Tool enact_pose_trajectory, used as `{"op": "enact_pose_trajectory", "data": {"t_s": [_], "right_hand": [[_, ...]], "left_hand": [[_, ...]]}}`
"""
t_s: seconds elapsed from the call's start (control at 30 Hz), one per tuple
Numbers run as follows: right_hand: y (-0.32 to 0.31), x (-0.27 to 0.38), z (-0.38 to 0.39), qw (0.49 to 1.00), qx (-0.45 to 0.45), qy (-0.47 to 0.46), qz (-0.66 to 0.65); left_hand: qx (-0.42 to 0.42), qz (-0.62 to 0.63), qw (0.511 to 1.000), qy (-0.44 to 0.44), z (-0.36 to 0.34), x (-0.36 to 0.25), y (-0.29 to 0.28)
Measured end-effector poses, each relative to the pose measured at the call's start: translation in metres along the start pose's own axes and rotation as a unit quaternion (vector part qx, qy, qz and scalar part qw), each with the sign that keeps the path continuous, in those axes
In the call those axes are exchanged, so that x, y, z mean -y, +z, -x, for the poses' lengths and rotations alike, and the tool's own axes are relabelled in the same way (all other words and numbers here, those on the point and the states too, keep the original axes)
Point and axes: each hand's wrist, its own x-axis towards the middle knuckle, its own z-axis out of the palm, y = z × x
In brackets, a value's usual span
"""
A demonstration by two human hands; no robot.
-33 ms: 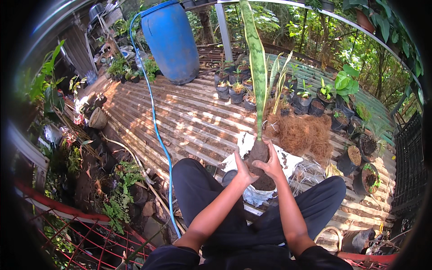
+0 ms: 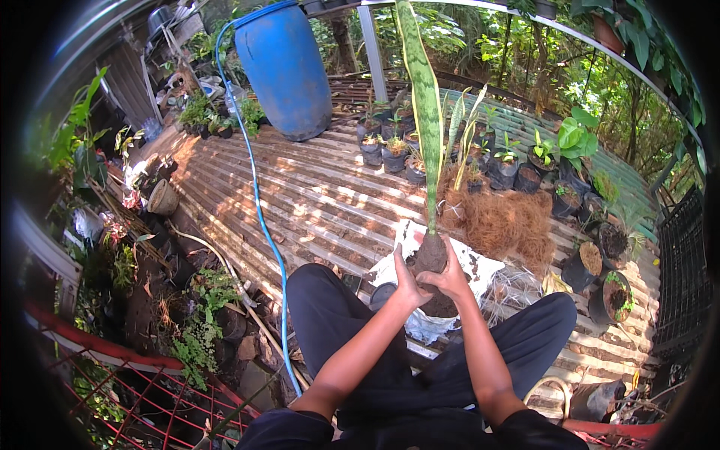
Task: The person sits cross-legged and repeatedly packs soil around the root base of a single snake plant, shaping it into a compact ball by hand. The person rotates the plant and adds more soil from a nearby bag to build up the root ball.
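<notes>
one tall snake plant leaf [image 2: 426, 105] stands nearly upright, its tip leaning left and running off the top edge of the view. it is broad and green with darker mottled bands and pale yellow margins, and it narrows to a thin stalk low down. at its foot is a lump of dark soil [image 2: 431, 252], rounded and packed about the base.

the lump lies between the two hands, in front of the person's body. the left hand [image 2: 408, 282] is cupped against its left side, fingers pointing up and away; the right hand [image 2: 450, 276] curves round its right side, thumb laid across the near face. both are partly open, bent to the width of the lump, and together they have hold of it.

just below is a white sack [image 2: 486, 265], its mouth spread outward, with loose dark earth [image 2: 441, 305] inside; whether the lump touches that earth cannot be told. a dark round container [image 2: 381, 295] sits just beside it, partly hidden by the left forearm, contents unclear.

beyond the sack is a heap of brown fibre [image 2: 510, 225]. further off, black plant bags [image 2: 502, 174] hold small green plants. to the right, a dark pot [image 2: 574, 274] has a brown filling. a large blue barrel [image 2: 283, 75] stands on the corrugated sheets [image 2: 210, 176], its contents out of sight.
</notes>
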Motion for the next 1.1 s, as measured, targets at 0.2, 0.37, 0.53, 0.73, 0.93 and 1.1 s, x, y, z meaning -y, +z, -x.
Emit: {"op": "enact_pose_trajectory", "data": {"t_s": [0.2, 0.37, 0.53, 0.73, 0.93, 1.1], "right_hand": [[0.004, -0.011, 0.006, 0.987, 0.013, 0.120, 0.105], [0.010, -0.008, 0.002, 0.986, -0.079, 0.100, 0.106], [0.005, -0.003, 0.003, 0.987, -0.037, 0.103, 0.118], [-0.006, -0.015, 0.006, 0.984, 0.016, 0.060, 0.166], [0.010, -0.022, 0.011, 0.990, -0.030, 0.049, 0.126], [0.015, -0.009, 0.011, 0.986, -0.034, 0.081, 0.140]], "left_hand": [[-0.003, 0.119, 0.992, 0.041, -0.007, 0.007, -0.009], [-0.001, 0.133, 0.989, 0.058, 0.001, -0.004, 0.000], [0.062, 0.012, 0.997, 0.041, 0.009, -0.012, 0.005], [0.083, -0.021, 0.996, -0.029, 0.004, -0.009, -0.005], [0.064, 0.010, 0.998, -0.008, -0.011, -0.003, -0.017], [0.102, -0.009, 0.995, 0.009, -0.008, -0.001, -0.016]]}}
